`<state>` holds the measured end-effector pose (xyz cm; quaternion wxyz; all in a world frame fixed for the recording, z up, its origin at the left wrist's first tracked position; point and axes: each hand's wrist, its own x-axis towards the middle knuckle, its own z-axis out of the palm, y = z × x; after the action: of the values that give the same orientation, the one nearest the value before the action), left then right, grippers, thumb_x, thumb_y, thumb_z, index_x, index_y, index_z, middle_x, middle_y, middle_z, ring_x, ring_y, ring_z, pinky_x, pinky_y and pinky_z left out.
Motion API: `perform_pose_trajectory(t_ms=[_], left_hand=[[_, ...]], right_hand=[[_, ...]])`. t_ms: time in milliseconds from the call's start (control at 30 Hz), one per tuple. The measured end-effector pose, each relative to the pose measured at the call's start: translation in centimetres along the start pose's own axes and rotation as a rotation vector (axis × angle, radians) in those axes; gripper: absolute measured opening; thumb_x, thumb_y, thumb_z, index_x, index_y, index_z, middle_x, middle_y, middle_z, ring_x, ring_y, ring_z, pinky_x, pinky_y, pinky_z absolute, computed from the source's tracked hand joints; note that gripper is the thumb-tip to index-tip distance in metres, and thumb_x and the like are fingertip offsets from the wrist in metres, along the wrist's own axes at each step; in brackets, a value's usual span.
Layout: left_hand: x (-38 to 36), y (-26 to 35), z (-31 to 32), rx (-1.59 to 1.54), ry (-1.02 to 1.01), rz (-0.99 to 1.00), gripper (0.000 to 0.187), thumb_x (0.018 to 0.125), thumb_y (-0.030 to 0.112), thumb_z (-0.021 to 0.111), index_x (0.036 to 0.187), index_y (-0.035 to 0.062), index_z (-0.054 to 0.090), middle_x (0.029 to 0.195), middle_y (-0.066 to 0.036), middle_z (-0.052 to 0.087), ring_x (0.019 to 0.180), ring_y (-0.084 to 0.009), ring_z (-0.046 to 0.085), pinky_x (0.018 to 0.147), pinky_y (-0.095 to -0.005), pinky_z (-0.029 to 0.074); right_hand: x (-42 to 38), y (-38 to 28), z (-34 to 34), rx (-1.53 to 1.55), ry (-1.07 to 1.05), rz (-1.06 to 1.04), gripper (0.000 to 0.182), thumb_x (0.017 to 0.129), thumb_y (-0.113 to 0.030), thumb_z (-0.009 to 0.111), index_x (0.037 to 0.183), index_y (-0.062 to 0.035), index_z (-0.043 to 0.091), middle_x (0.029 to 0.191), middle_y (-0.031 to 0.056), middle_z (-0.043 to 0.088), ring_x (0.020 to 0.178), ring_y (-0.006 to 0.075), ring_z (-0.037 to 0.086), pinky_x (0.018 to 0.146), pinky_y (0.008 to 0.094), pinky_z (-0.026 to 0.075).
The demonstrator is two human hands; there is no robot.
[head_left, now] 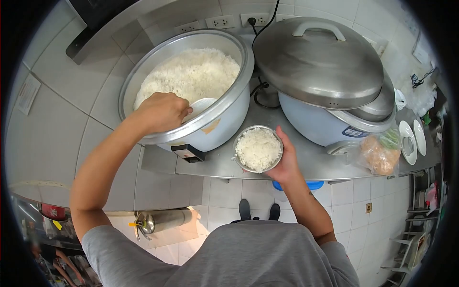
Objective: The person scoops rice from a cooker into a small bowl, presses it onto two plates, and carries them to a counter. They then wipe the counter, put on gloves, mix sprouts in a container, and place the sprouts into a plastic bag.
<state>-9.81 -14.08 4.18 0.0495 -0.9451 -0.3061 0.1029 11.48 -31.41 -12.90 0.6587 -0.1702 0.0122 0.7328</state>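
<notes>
My left hand reaches into a large open rice cooker and grips a white rice paddle, whose blade rests at the near edge of the cooked white rice. My right hand holds a small metal bowl heaped with rice, just in front of the cooker above the steel counter's front edge.
A second rice cooker stands at the right under a tilted metal lid. A plastic bag of food and white plates lie further right on the steel counter. Wall sockets sit behind. Tiled floor below.
</notes>
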Motion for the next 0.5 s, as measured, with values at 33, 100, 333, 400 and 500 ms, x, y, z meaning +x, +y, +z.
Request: perform_pose_trajectory(t_ms=[33, 100, 333, 400, 500], left_hand=[[-0.5, -0.3, 0.1, -0.039, 0.04, 0.002, 0.031, 0.092, 0.025, 0.052, 0.076, 0.0026, 0.066, 0.063, -0.017, 0.061, 0.061, -0.0354, 0.06, 0.063, -0.0444, 0.046], [-1.4, -1.1, 0.1, -0.107, 0.124, 0.005, 0.029, 0.091, 0.024, 0.055, 0.075, 0.0023, 0.065, 0.062, -0.017, 0.06, 0.059, -0.0355, 0.059, 0.061, -0.0439, 0.045], [-4.1, -0.4, -0.3, -0.114, 0.304, 0.007, 0.019, 0.086, 0.015, 0.06, 0.073, 0.0015, 0.062, 0.056, -0.018, 0.055, 0.053, -0.0319, 0.055, 0.054, -0.0401, 0.042], [-4.7, -0.5, -0.1, -0.099, 0.354, 0.034, 0.021, 0.087, 0.015, 0.06, 0.072, 0.0007, 0.061, 0.052, -0.016, 0.052, 0.046, -0.0282, 0.052, 0.051, -0.038, 0.04], [-4.4, -2.3, 0.4, -0.473, 0.232, -0.153, 0.027, 0.091, 0.019, 0.058, 0.071, 0.0016, 0.059, 0.046, -0.008, 0.046, 0.039, -0.0171, 0.045, 0.042, -0.0318, 0.034]], right_hand=[[0.0, -0.1, 0.2, 0.002, -0.001, 0.001, 0.051, 0.091, -0.047, 0.052, 0.117, -0.0024, 0.057, 0.119, 0.0136, 0.06, 0.112, 0.0287, 0.058, 0.098, 0.0453, 0.044], [0.0, -0.3, 0.8, -0.005, 0.004, -0.012, 0.051, 0.091, -0.047, 0.053, 0.116, -0.0026, 0.057, 0.119, 0.0132, 0.061, 0.111, 0.0284, 0.058, 0.098, 0.045, 0.044], [0.4, -0.7, 2.1, -0.045, 0.017, -0.056, 0.051, 0.09, -0.047, 0.055, 0.116, -0.0026, 0.057, 0.118, 0.013, 0.061, 0.112, 0.0281, 0.058, 0.098, 0.0452, 0.044], [0.7, -0.8, 2.6, -0.058, 0.024, -0.056, 0.054, 0.09, -0.049, 0.053, 0.119, -0.0022, 0.055, 0.121, 0.0145, 0.059, 0.114, 0.0297, 0.056, 0.099, 0.0468, 0.042], [1.2, -0.6, 3.1, -0.072, 0.035, -0.054, 0.061, 0.09, -0.052, 0.05, 0.124, -0.0015, 0.052, 0.127, 0.0172, 0.056, 0.117, 0.0328, 0.054, 0.101, 0.0496, 0.04]])
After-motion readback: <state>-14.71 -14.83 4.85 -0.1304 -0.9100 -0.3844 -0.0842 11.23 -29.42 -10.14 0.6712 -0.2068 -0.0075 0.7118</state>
